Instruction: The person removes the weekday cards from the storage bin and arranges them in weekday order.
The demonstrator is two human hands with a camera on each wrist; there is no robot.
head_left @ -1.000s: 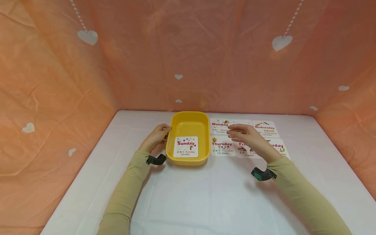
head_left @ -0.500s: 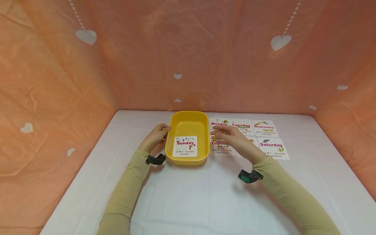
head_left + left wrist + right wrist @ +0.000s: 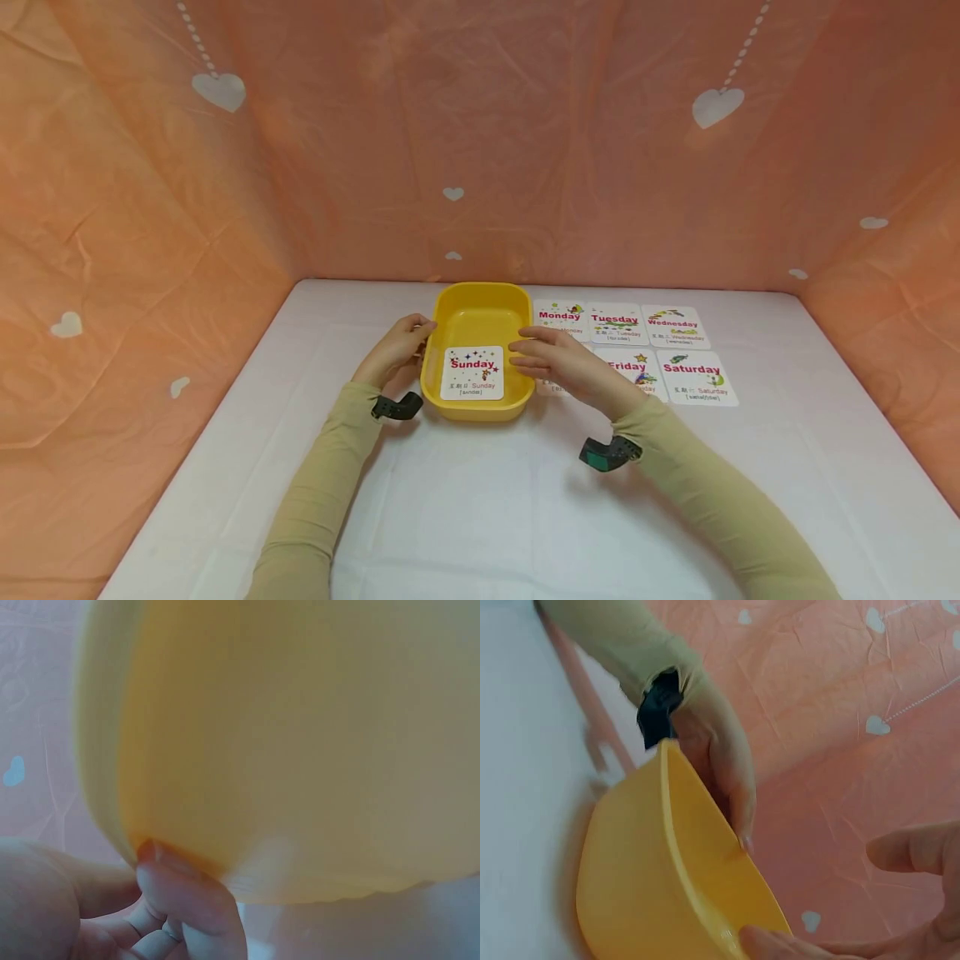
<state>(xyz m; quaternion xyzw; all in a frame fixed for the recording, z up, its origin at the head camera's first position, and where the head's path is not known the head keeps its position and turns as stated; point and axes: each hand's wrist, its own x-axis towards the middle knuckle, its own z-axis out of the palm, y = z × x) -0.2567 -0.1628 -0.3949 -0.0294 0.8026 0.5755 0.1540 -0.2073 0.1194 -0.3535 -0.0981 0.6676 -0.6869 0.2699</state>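
Note:
A yellow plastic bin [image 3: 480,411] stands at the back middle of the white table, with a "Sunday" card [image 3: 473,373] in its near end. My left hand [image 3: 396,352] pinches the bin's left rim; in the left wrist view, fingers [image 3: 191,889] lie against its yellow wall [image 3: 300,750]. My right hand [image 3: 564,360] reaches over the bin's right rim with fairly straight fingers. In the right wrist view, one of its fingertips [image 3: 759,943] is right at the rim, while another digit [image 3: 907,851] stands well apart from the bin.
Right of the bin lie "Monday" [image 3: 559,316], "Tuesday" [image 3: 616,323] and "Wednesday" [image 3: 677,326] cards in the back row. In front are "Friday" [image 3: 632,369] and "Saturday" [image 3: 697,377] cards, plus one mostly hidden by my right hand. Pink cloth [image 3: 525,167] walls surround the table.
My right hand has moved left from above the cards to the bin's right rim, uncovering the Tuesday, Friday and Saturday cards. My left hand stays on the left rim.

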